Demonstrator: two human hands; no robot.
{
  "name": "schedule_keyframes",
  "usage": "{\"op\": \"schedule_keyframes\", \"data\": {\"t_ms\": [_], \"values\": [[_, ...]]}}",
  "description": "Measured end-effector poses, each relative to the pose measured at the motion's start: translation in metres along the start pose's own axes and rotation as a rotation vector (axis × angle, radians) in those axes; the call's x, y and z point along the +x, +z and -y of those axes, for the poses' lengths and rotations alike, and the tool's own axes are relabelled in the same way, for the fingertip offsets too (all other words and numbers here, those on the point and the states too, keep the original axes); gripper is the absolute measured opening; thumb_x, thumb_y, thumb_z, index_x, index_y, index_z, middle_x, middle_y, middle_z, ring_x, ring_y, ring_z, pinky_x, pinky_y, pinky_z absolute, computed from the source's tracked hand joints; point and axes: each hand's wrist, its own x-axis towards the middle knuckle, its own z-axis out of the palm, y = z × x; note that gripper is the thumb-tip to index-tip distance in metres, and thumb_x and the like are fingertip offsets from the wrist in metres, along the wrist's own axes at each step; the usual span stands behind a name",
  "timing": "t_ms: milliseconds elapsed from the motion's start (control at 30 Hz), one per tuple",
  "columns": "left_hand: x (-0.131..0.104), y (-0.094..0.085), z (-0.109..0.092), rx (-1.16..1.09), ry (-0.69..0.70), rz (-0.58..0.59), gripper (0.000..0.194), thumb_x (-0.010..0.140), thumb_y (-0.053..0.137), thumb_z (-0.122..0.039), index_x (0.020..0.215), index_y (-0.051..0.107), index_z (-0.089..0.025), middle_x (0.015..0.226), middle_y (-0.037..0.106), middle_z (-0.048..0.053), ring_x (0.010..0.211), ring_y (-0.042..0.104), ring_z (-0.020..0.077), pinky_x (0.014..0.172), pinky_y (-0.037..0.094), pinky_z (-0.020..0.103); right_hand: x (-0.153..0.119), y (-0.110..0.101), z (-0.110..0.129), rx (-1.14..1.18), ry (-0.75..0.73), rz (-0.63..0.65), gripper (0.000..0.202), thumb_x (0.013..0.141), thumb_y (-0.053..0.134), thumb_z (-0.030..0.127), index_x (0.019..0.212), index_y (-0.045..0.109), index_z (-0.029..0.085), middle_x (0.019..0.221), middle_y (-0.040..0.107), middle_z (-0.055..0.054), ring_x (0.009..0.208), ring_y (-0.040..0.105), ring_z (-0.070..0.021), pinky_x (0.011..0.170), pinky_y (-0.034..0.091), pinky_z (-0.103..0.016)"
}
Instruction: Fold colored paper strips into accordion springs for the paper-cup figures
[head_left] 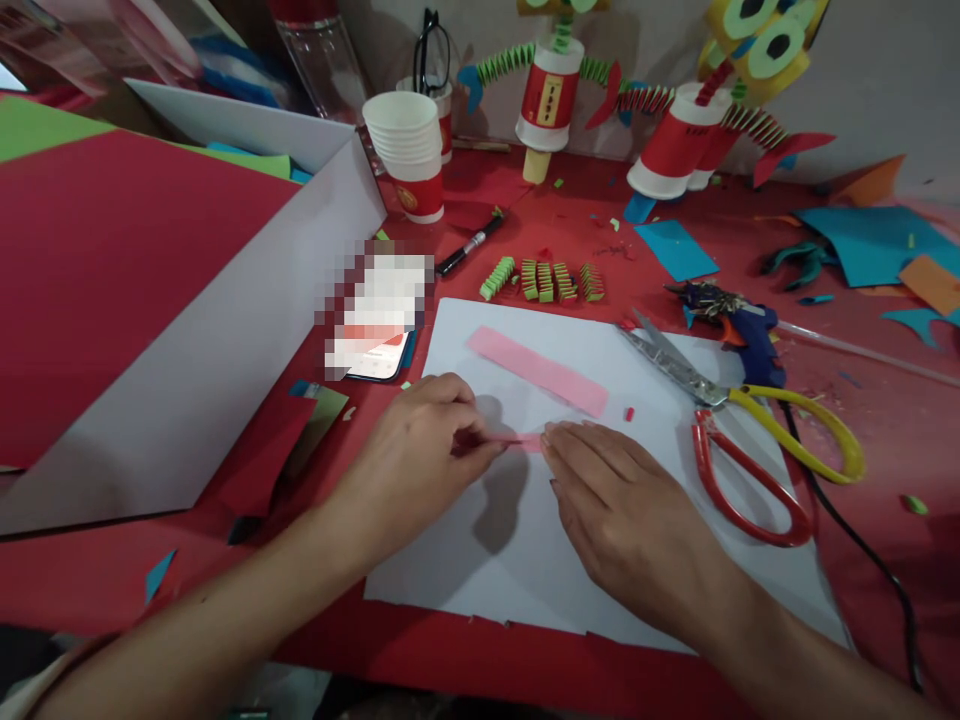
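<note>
Both hands hold a narrow pink paper strip (pixel 525 442) just above the white sheet (pixel 480 590). The thumb and fingers of my left hand (pixel 431 440) pinch its left end. At its right end, the fingers of my right hand (pixel 611 485) are pressed together on the paper. A wider, flat pink strip (pixel 538 370) lies on the sheet beyond the hands. Large scissors (pixel 720 395), one handle yellow and one red, lie open to the right of my right hand. A small red scrap (pixel 629 413) is near them.
Folded green paper pieces (pixel 546 281) lie behind the sheet. A phone (pixel 382 310), pen (pixel 471 246) and stacked paper cups (pixel 409 150) are back left, beside a box (pixel 247 300). A glue gun (pixel 750 325) with a black cord sits right. Paper-cup figures (pixel 551 95) stand behind.
</note>
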Motion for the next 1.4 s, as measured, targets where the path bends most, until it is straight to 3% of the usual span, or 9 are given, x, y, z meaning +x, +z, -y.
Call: {"op": "schedule_keyframes", "data": {"t_ms": [267,467,667,967,1200,1267,1400], "values": [[-0.014,-0.011,0.020,0.008,-0.048,-0.047,0.022,0.081,0.060,-0.037,0.067,0.066,-0.020,0.085,0.058,0.002,0.072,0.053,0.0133,0.058,0.044,0.024,0.000,0.000,-0.001,0.016,0.016,-0.023,0.037,0.086,0.048,0.011,0.120,0.059,0.002,0.124,0.060,-0.015,0.113,0.054,-0.0290,0.099,0.047,-0.044],[-0.020,-0.019,0.031,-0.038,-0.108,-0.031,0.022,0.079,0.062,-0.041,0.068,0.067,-0.022,0.091,0.057,0.003,0.087,0.055,0.0179,0.065,0.048,0.026,0.001,-0.001,0.000,0.033,0.015,-0.043,0.036,0.086,0.048,0.011,0.118,0.060,0.003,0.122,0.062,-0.015,0.112,0.055,-0.0286,0.097,0.049,-0.044],[-0.019,-0.028,0.028,-0.089,-0.161,-0.014,0.019,0.077,0.064,-0.037,0.066,0.067,-0.022,0.092,0.058,0.004,0.095,0.057,0.0209,0.074,0.049,0.031,0.002,0.000,-0.001,0.015,0.009,-0.054,0.035,0.087,0.046,0.011,0.117,0.061,0.004,0.121,0.063,-0.015,0.111,0.056,-0.0285,0.096,0.050,-0.044],[-0.026,-0.036,0.033,-0.094,-0.280,0.004,0.024,0.077,0.063,-0.042,0.066,0.064,-0.020,0.091,0.059,0.003,0.076,0.057,0.0150,0.061,0.047,0.026,0.002,0.003,-0.002,-0.002,-0.011,-0.075,0.034,0.086,0.047,0.010,0.115,0.062,0.003,0.119,0.064,-0.016,0.109,0.057,-0.0293,0.094,0.051,-0.045],[-0.025,-0.042,0.040,-0.039,-0.207,-0.011,0.005,0.079,0.055,-0.016,0.078,0.058,-0.020,0.085,0.061,0.000,0.066,0.055,0.0120,0.058,0.046,0.025,0.002,0.003,-0.002,0.002,-0.016,-0.097,0.033,0.085,0.047,0.009,0.113,0.063,0.004,0.117,0.065,-0.017,0.109,0.058,-0.0295,0.091,0.052,-0.045],[-0.031,-0.042,0.040,0.009,-0.198,-0.069,0.014,0.080,0.048,-0.011,0.083,0.059,-0.021,0.088,0.063,0.001,0.071,0.058,0.0136,0.060,0.048,0.026,0.001,0.003,-0.002,0.010,-0.014,-0.099,0.033,0.086,0.046,0.009,0.115,0.063,0.005,0.117,0.064,-0.016,0.109,0.058,-0.0291,0.091,0.052,-0.045],[-0.061,-0.026,0.021,0.262,-0.079,-0.375,0.025,0.085,0.043,-0.009,0.095,0.063,-0.021,0.100,0.068,0.004,0.096,0.061,0.0205,0.086,0.049,0.038,0.001,0.005,-0.002,0.001,-0.019,-0.090,0.034,0.086,0.045,0.010,0.116,0.061,0.004,0.119,0.063,-0.017,0.111,0.056,-0.0302,0.091,0.052,-0.045]]}}
